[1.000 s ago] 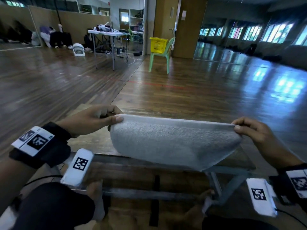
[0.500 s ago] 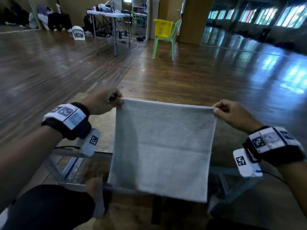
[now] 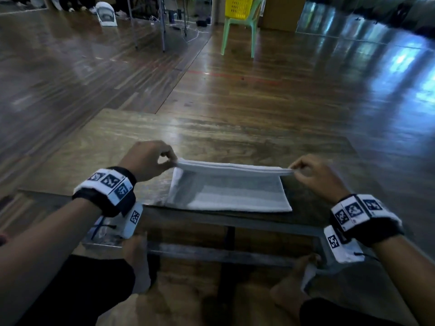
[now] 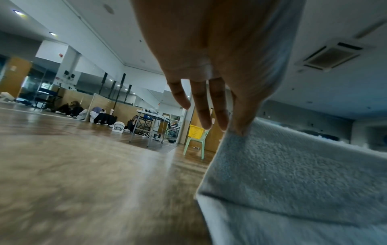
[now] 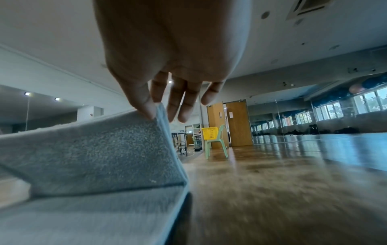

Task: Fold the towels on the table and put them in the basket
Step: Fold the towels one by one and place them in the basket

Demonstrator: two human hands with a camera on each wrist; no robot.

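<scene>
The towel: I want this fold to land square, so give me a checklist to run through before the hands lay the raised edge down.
1. Left hand pinches its corner of the towel: ok.
2. Right hand pinches the other corner: ok.
3. Raised edge taut and level between the hands: ok.
4. Lower layer flat on the table: ok, though its near edge sits right at the table's front rim.
5. Raised corners lined up with the lower corners: cannot tell; they are not yet down.
6. Basket reachable: not ok; it sits on a green chair across the floor.
</scene>
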